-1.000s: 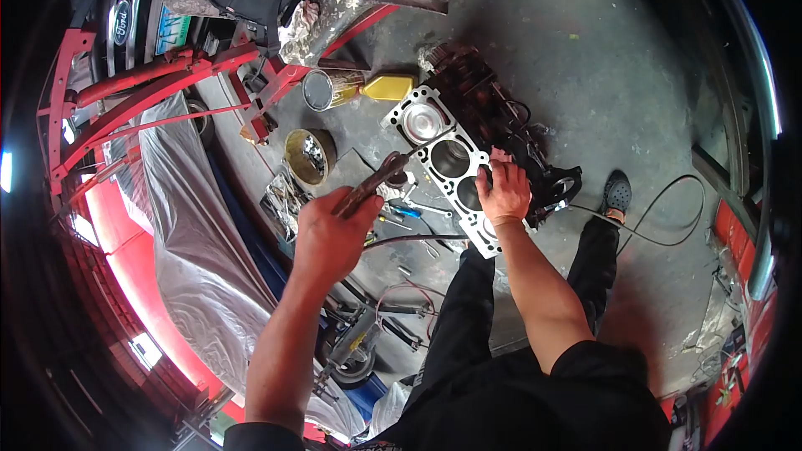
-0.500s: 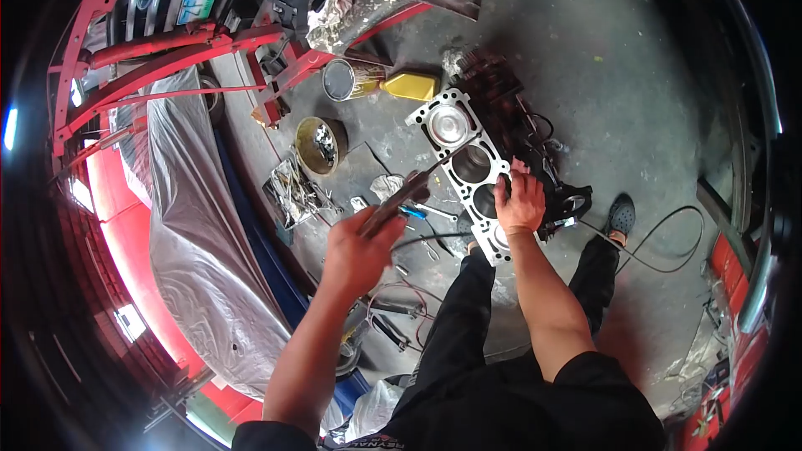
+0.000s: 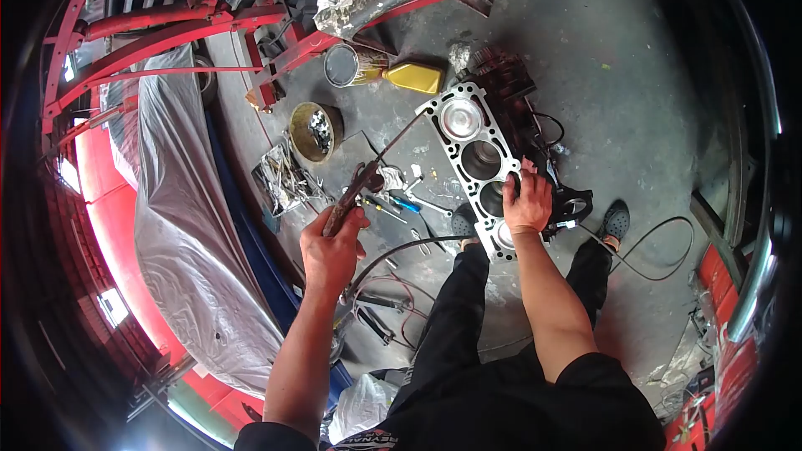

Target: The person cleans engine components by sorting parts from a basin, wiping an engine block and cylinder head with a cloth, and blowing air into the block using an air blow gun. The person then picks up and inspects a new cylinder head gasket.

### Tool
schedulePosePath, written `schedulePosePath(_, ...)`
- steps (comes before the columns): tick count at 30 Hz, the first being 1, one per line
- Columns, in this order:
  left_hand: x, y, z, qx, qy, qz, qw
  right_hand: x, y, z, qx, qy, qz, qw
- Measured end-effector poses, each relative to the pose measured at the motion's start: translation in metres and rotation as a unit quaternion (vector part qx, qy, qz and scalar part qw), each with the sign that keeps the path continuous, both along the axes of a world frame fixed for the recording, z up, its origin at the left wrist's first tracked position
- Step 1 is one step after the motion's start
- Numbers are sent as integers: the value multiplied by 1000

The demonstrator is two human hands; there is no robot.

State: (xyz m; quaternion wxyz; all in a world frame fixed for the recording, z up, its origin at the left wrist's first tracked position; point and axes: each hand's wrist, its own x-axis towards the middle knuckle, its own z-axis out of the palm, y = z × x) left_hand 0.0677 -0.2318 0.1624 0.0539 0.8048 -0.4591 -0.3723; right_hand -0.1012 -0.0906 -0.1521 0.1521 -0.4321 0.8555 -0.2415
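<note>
My left hand (image 3: 330, 246) is closed around the handle of what looks like an air blow gun (image 3: 357, 188). Its long thin nozzle points up and right, ending near the far left corner of the engine block (image 3: 470, 140). A black hose (image 3: 401, 249) runs below that hand. My right hand (image 3: 528, 202) lies on the block's top face beside the third bore, fingers extended. A shiny piston top (image 3: 461, 119) shows in the farthest bore, and the second bore (image 3: 481, 160) is dark and deep. The nearest bore is partly covered by my right hand and wrist.
Left of the block are a yellow bottle (image 3: 415, 78), an open can (image 3: 341, 65), a bucket of small parts (image 3: 301, 132), a tray of tools (image 3: 284, 184) and a blue-handled screwdriver (image 3: 404, 203). Red stand legs (image 3: 184, 46) cross the upper left. A cable (image 3: 652, 276) loops at right.
My left hand has moved left and slightly up, and the nozzle has swung from over the second bore to the block's far left corner. My right hand stays on the block.
</note>
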Motion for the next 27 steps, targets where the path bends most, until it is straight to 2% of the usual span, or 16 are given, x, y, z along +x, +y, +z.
schedulePosePath(13, 1, -13, -14, 19, -27, -24, 999, -1, -1, 2, 6, 6, 2, 1000)
schedulePosePath(15, 7, -21, -26, -21, -86, -116, 989, 0, -1, 2, 1, 7, 2, 1000)
schedulePosePath(16, 8, -25, -29, -20, -86, -117, 989, 1, 0, 1, 2, 7, 1, 1000)
schedulePosePath(18, -9, -39, -25, 0, -154, -189, 970, 1, 0, -1, 4, 9, -1, 1000)
schedulePosePath(21, -1, -67, -13, 24, -89, -151, 984, -1, -1, 4, -2, 7, 2, 1000)
schedulePosePath(23, -5, -72, -10, 33, -120, -171, 977, 1, 5, 2, 13, 2, 1, 1000)
schedulePosePath(25, 0, -71, -20, 15, -152, -268, 951, 0, 0, 3, 1, 8, 1, 1000)
schedulePosePath(26, -15, -75, -11, 59, -148, -208, 965, -2, -5, 2, -2, 11, -4, 1000)
schedulePosePath(27, -13, -77, -9, 58, -147, -209, 965, -2, -4, 3, 4, 11, -3, 1000)
